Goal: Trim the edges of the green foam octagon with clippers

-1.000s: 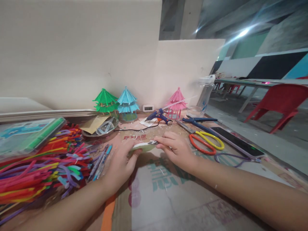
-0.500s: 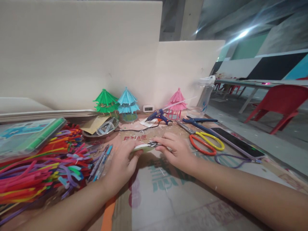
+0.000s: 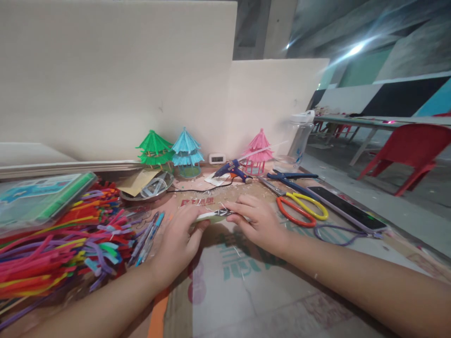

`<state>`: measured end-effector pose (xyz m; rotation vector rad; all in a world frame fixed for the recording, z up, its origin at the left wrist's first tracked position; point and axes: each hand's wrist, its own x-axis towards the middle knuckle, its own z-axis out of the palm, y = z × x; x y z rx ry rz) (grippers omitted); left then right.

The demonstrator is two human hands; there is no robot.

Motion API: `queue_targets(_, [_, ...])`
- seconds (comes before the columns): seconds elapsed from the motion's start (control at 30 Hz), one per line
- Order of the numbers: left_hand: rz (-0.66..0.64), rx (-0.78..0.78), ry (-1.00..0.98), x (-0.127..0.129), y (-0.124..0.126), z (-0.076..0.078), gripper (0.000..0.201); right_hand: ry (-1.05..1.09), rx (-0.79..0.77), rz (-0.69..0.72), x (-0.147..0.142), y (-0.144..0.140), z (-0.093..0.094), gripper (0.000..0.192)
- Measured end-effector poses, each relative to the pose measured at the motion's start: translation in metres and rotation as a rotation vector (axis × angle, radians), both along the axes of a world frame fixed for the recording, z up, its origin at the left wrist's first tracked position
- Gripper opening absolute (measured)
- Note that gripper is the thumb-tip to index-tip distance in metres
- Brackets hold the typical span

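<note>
Your left hand [image 3: 178,239] and right hand [image 3: 259,221] meet at the middle of the surface [image 3: 268,300], and between them you pinch a thin pale green disc [image 3: 210,215], left thumb and fingers closed on its near-left edge, right fingers pressed on a small dark piece at its right edge. Over the last second the disc has tipped from lying slightly open toward you to almost edge-on, while both hands have barely shifted, so your grip reads as steady and the work is fine adjustment at the rim. At nine o'clock lies the heap of pipe cleaners [image 3: 66,234]; at two o'clock, the orange and yellow scissors [image 3: 303,209]. Farther off at twelve o'clock sit the glue gun [image 3: 230,171] and the blue paper pavilion [image 3: 186,152].
</note>
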<state>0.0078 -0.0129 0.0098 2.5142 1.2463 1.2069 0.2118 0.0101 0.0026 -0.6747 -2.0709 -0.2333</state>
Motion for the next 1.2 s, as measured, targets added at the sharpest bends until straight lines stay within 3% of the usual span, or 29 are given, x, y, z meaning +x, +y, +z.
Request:
queue_targets(0.33, [-0.004,-0.004,-0.015,0.0008,-0.0005,0.0005,0.014,-0.003,0.018,0.004,0.0004,0.0004,0.0011,0.031])
queue_targets(0.63, [0.043,-0.017,-0.018,-0.0014,0.0012,-0.0022,0.014,0.177,-0.112,-0.009,-0.0005,0.0039,-0.0053,0.031])
queue_targets(1.2, [-0.002,0.019,-0.02,-0.0045,0.0064,-0.0033,0.016,0.044,-0.021,0.034,0.0015,0.0062,-0.0041,0.029])
